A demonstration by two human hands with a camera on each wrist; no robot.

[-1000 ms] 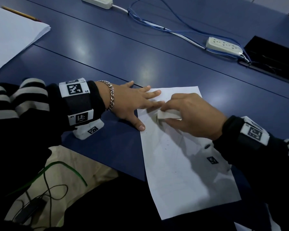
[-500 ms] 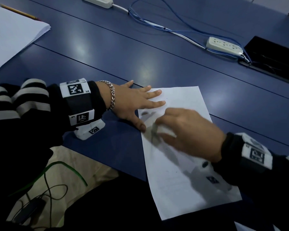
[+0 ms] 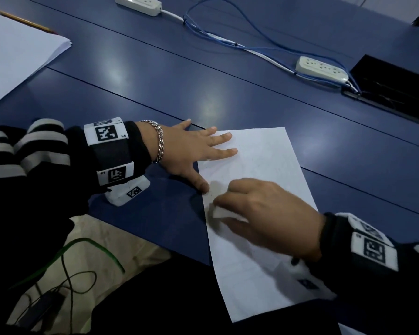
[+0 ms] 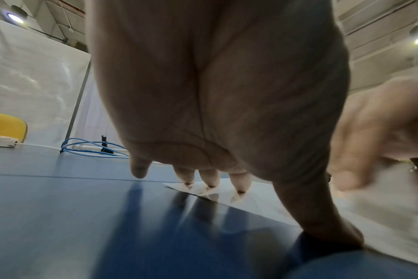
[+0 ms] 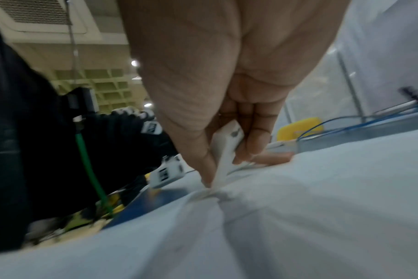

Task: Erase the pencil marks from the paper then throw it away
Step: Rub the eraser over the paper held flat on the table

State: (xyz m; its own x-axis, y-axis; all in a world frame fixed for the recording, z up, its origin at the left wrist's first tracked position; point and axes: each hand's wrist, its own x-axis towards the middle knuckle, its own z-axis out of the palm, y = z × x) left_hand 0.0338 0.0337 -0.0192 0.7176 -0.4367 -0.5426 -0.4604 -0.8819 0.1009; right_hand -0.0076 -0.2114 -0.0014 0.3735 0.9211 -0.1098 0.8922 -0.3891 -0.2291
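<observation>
A white sheet of paper (image 3: 264, 165) lies on the blue table (image 3: 155, 88), its near end hanging over the table's front edge. My left hand (image 3: 191, 153) lies flat with straight fingers (image 4: 239, 183) pressing the sheet's far left corner and the thumb at its left edge. My right hand (image 3: 264, 213) pinches a white eraser (image 3: 219, 212) between thumb and fingers and holds it down on the paper near the left edge. In the right wrist view the eraser (image 5: 227, 149) stands tilted on the paper (image 5: 298, 207), which wrinkles under it. Faint pencil traces show mid-sheet.
A stack of white paper (image 3: 15, 54) with a pencil (image 3: 24, 21) lies at the far left. Two white power strips (image 3: 322, 68) and blue cables (image 3: 228, 37) run along the back. A black open box (image 3: 397, 83) sits at the far right.
My right hand has slid the eraser toward me and to the left along the sheet, from beside the left fingertips to below the left thumb. The left hand has stayed in place.
</observation>
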